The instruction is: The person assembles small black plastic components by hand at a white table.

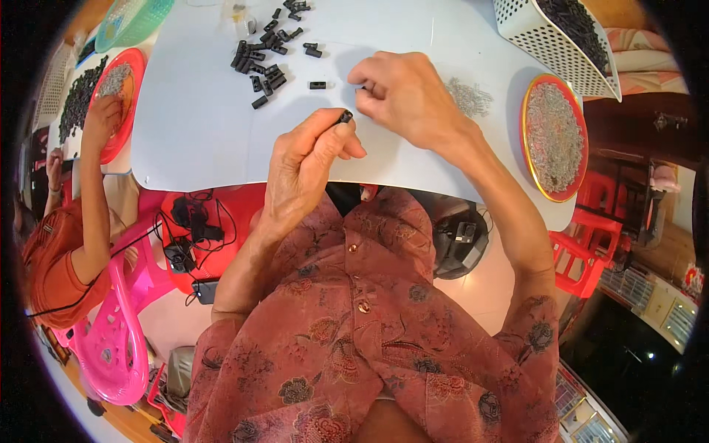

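My left hand [306, 162] is closed near the table's front edge. Between its thumb and forefinger it pinches a small black plastic part [344, 117]. To the right and a little farther off, my right hand [405, 96] hovers over the table with its fingers curled together; what its fingertips hold, if anything, is too small to name. One black part [317, 86] lies alone between the hands. Beyond my left hand spreads a loose pile of similar short black parts [258, 63]. Small silvery metal pieces [470, 97] lie scattered beside my right wrist.
A red plate [526, 144] heaped with silvery metal pieces sits on the right. Behind it, a white perforated basket [517, 26] holds many black parts. At left, a co-worker's hand [105, 114] reaches into another red plate [139, 70]; a pink chair [111, 354] stands below.
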Demonstrator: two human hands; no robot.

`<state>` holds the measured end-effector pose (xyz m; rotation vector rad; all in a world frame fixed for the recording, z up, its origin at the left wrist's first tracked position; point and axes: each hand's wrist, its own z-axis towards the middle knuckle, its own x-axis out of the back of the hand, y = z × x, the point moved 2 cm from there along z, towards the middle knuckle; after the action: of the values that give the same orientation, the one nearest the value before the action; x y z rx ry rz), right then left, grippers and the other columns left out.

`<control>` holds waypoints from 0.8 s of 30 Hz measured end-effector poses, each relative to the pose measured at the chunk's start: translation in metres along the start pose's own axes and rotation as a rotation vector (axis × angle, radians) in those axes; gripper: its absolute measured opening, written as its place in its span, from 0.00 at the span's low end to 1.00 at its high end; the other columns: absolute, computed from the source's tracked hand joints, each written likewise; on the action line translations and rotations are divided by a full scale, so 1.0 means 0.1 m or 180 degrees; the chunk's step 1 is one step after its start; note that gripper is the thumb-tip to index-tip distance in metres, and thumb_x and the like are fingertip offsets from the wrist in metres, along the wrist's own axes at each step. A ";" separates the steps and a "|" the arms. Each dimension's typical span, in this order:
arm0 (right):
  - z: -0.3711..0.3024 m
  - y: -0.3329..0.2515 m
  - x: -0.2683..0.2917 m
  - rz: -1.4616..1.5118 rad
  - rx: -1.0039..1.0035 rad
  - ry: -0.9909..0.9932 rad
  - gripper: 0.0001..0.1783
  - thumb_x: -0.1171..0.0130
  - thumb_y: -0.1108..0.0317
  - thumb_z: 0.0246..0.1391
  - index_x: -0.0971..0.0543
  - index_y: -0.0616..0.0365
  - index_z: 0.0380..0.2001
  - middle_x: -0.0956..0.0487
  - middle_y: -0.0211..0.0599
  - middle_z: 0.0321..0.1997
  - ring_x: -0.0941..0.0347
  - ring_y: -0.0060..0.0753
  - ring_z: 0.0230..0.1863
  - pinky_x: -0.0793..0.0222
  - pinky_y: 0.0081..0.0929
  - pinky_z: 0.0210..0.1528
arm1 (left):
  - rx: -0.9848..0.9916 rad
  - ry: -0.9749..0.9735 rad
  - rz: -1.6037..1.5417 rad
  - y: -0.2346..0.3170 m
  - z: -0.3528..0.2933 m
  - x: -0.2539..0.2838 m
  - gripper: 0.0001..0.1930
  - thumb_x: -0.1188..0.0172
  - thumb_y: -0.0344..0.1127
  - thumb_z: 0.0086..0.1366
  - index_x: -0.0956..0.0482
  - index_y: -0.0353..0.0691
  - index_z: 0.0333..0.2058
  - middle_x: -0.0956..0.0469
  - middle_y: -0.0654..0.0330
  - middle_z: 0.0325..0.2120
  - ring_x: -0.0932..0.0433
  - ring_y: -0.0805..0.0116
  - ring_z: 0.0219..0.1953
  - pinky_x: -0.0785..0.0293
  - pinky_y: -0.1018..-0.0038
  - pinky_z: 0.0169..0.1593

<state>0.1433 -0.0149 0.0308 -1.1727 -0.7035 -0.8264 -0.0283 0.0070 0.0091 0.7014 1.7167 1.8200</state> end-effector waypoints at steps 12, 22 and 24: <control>-0.41 -0.04 0.08 0.3330 -0.1450 0.0750 0.07 0.42 0.73 0.52 0.21 0.65 0.32 0.23 0.27 0.22 0.30 0.14 0.23 0.34 0.16 0.28 | 0.0300 -0.0399 -0.0820 -0.05 0.15 -0.24 0.16 0.55 0.38 0.70 0.24 0.30 0.36 0.21 0.58 0.25 0.26 0.73 0.30 0.28 0.75 0.40; -0.57 0.09 -0.01 0.3662 -0.1427 0.0988 0.09 0.42 0.73 0.57 0.20 0.64 0.40 0.23 0.29 0.29 0.28 0.19 0.32 0.31 0.17 0.38 | 0.0660 -0.0542 -0.1167 -0.07 0.20 -0.32 0.16 0.55 0.38 0.69 0.25 0.30 0.37 0.22 0.56 0.25 0.26 0.73 0.31 0.29 0.75 0.40; -0.59 0.09 -0.04 0.3731 -0.1405 0.1038 0.10 0.42 0.73 0.57 0.20 0.64 0.41 0.23 0.30 0.30 0.27 0.19 0.32 0.31 0.18 0.38 | 0.0667 -0.0545 -0.1097 -0.07 0.20 -0.32 0.16 0.55 0.38 0.70 0.24 0.29 0.37 0.22 0.56 0.25 0.26 0.73 0.31 0.30 0.75 0.40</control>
<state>0.1517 -0.0695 0.0079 -1.5132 0.4847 -0.1329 0.0089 -0.0004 0.0026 0.5812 1.8003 1.3243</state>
